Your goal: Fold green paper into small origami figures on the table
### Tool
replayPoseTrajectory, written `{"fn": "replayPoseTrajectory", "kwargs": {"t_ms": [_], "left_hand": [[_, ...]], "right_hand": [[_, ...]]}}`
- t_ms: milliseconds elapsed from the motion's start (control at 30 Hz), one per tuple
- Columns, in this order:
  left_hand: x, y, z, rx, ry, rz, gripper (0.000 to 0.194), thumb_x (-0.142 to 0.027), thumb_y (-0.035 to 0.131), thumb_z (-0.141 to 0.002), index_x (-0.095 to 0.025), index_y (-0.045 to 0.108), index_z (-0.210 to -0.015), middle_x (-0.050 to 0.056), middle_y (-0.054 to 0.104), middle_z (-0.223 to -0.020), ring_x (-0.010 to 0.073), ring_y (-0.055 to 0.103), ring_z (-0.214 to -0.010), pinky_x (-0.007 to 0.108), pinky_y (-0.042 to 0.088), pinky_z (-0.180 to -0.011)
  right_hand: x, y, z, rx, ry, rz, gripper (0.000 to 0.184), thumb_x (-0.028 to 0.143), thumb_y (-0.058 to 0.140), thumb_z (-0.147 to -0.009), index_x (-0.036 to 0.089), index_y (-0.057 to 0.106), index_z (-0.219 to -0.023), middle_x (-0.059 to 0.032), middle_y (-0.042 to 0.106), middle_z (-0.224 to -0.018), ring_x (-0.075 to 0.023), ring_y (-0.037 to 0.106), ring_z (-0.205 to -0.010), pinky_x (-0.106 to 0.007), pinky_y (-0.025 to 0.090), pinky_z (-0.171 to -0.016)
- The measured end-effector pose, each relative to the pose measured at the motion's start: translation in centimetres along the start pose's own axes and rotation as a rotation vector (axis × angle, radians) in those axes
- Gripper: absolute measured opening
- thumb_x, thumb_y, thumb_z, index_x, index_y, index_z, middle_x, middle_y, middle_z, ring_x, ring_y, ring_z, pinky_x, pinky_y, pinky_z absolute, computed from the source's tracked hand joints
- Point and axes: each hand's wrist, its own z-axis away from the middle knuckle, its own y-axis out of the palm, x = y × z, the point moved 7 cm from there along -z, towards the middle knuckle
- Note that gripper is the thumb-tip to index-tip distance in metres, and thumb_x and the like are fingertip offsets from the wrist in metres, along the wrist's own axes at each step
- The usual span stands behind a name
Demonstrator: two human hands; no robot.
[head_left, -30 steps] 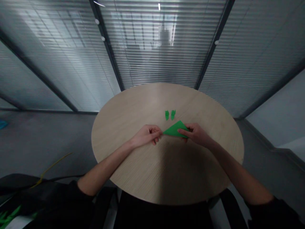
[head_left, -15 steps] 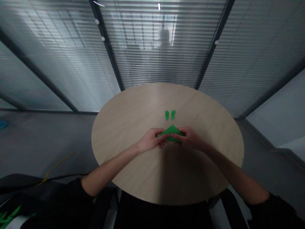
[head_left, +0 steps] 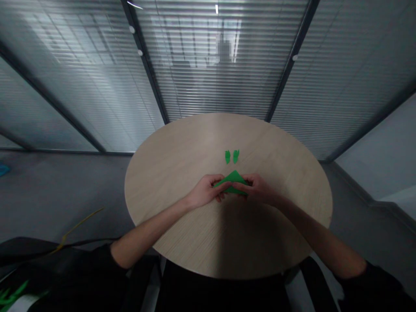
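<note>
A green folded sheet of paper [head_left: 234,177] is held between my two hands over the middle of the table, one corner pointing away from me. My left hand [head_left: 205,190] grips its left side, thumb on top and fingers underneath. On the right side, my right hand [head_left: 260,189] pinches it the same way. Both thumbs lie flat on the paper, with their tips almost meeting at the centre. Just beyond the paper, two small green pieces, a left one [head_left: 228,156] and a right one [head_left: 236,156], lie side by side on the wood.
The round wooden table [head_left: 169,151] stands before a glass partition with blinds [head_left: 208,82]. A green plant [head_left: 14,294] and a white pot [head_left: 24,303] show at lower left. On the left floor lies a blue object [head_left: 4,169]; a yellow strip [head_left: 81,223] is nearby.
Both hands keep hold of the green paper in nearly the same place. The fingers under the paper have shifted only slightly.
</note>
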Motion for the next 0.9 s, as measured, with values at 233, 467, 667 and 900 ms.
{"fn": "replayPoseTrajectory", "kwargs": {"t_ms": [233,467,667,900], "left_hand": [[-0.3,-0.2,0.1,-0.047,0.006,-0.048,0.036,-0.045,0.062,-0.094,-0.014,0.059,-0.078,-0.001,0.06,-0.059,0.009,0.057,-0.051,0.019,0.047,-0.05],[-0.3,-0.4,0.4,-0.049,-0.009,-0.121,0.03,-0.042,0.065,-0.092,-0.014,0.062,-0.081,-0.002,0.06,-0.059,0.0086,0.056,-0.048,0.018,0.046,-0.046],[0.3,0.1,0.2,0.042,-0.072,-0.044,0.023,-0.036,0.067,-0.09,-0.013,0.066,-0.088,-0.001,0.063,-0.066,0.0089,0.059,-0.053,0.018,0.051,-0.047],[0.0,0.1,0.3,0.065,-0.058,-0.059,0.02,-0.032,0.066,-0.09,-0.013,0.065,-0.086,-0.001,0.063,-0.066,0.0088,0.06,-0.053,0.018,0.051,-0.048]], "right_hand": [[-0.1,0.7,0.6,0.098,0.095,-0.02,0.041,0.056,0.068,-0.085,0.016,0.064,-0.077,0.0003,0.06,-0.063,-0.0093,0.051,-0.052,-0.022,0.035,-0.047],[-0.3,1.1,0.7,0.057,0.147,-0.043,0.034,0.049,0.071,-0.081,0.017,0.063,-0.074,0.0011,0.059,-0.061,-0.0095,0.05,-0.051,-0.022,0.034,-0.046],[-0.6,1.1,0.6,0.054,0.131,-0.085,0.034,0.05,0.074,-0.078,0.017,0.064,-0.082,0.0021,0.059,-0.065,-0.0096,0.051,-0.053,-0.022,0.036,-0.047],[-0.2,0.8,0.7,0.034,0.116,-0.049,0.031,0.046,0.072,-0.077,0.017,0.064,-0.08,0.0026,0.058,-0.063,-0.01,0.05,-0.054,-0.022,0.036,-0.049]]}}
